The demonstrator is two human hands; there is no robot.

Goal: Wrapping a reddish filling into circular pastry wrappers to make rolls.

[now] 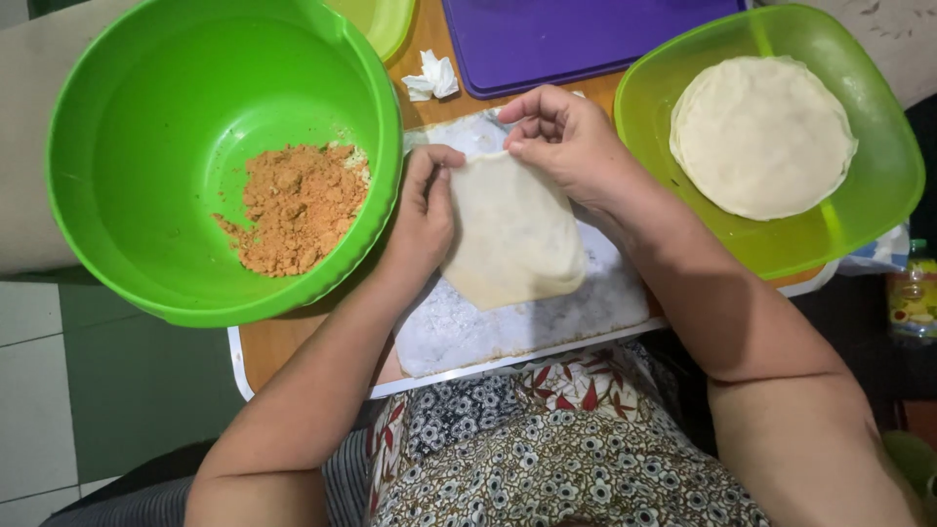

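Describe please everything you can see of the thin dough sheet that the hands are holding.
The dough sheet is pale cream, thin and soft-looking, smooth and unfilled. It is folded into a rounded wedge with the point toward the person. It lies over a floured white board. The left hand grips its left edge and the right hand pinches its top edge.

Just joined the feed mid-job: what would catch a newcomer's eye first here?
The big green bowl at left, with a heap of orange-brown crumbly filling in it. At centre, the left hand and right hand hold a thin pale dough sheet over a floured board. At right, a stack of round wrappers lies in a yellow-green tray.
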